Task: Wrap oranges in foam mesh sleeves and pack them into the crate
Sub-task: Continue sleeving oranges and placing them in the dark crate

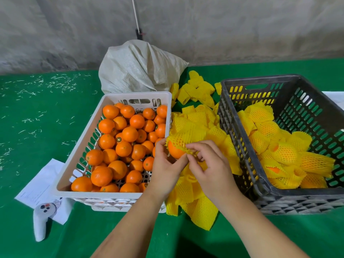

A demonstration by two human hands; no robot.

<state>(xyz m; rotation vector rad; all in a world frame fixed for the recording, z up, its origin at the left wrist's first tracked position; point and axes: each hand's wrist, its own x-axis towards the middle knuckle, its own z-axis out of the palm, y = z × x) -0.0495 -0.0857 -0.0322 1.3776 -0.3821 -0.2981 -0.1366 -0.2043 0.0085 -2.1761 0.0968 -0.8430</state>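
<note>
Hands are seen at the middle of the green table (37,112), between two baskets. An orange (176,150) is held by the left hand (164,164), whose fingers are curled around its near side, and a yellow foam sleeve (186,135) is already pulled over the far half of this fruit. The edge of the sleeve is pinched by the right hand (210,165) between thumb and forefinger, just beside the orange. Under the hands a pile of loose sleeves (197,207) is spread on the cloth. On the left, a white basket (78,146) is filled with bare oranges (128,135). On the right, a dark grey crate (297,200) is partly filled with wrapped oranges (284,153). Behind the white basket a woven sack (137,67) is standing against the wall. Near the left corner of the basket a sheet of paper (42,185) is lying, and a white controller (41,220) is laid partly on it.
</note>
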